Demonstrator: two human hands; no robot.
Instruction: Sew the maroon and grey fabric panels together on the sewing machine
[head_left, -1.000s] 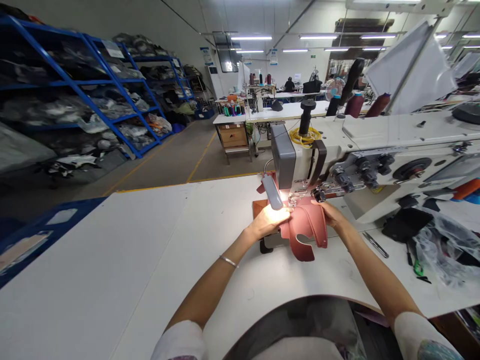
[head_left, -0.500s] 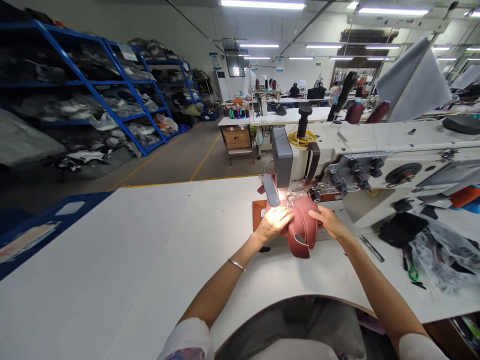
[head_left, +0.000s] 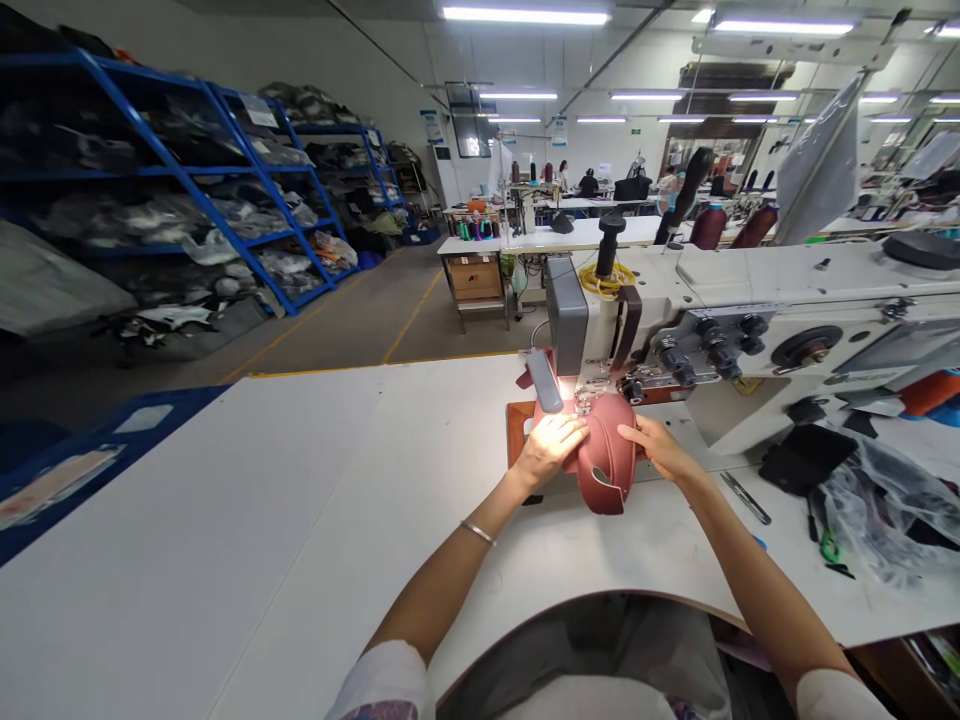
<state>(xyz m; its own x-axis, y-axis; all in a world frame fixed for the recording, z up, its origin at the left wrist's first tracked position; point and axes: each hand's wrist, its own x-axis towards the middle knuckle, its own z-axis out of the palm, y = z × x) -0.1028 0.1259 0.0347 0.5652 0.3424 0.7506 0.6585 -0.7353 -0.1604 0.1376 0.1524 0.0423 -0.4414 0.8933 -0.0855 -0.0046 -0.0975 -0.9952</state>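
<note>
A stitched red leather piece [head_left: 607, 450], curved and with a cut-out flap at its near end, lies under the presser foot [head_left: 583, 402] of a white sewing machine [head_left: 720, 290]. My left hand [head_left: 551, 448] rests flat on the left side of the piece, fingers stretched close to the foot. On the right edge, my right hand [head_left: 654, 445] pinches the leather, thumb on top and the other fingers partly hidden beneath. A lamp [head_left: 544, 380] lights the spot beside the needle area. The needle tip is too small to make out.
Tweezers [head_left: 745, 497] lie right of my right forearm. Farther right are a black pouch [head_left: 806, 460], clear plastic bags [head_left: 885, 510] and a green-handled tool [head_left: 829, 547]. The white table [head_left: 300, 480] extends left, with a blue bin [head_left: 142, 420] beyond its edge.
The near end of the red leather piece has turned slightly, and its flap gap looks narrower. Both hands keep nearly the same places on it.
</note>
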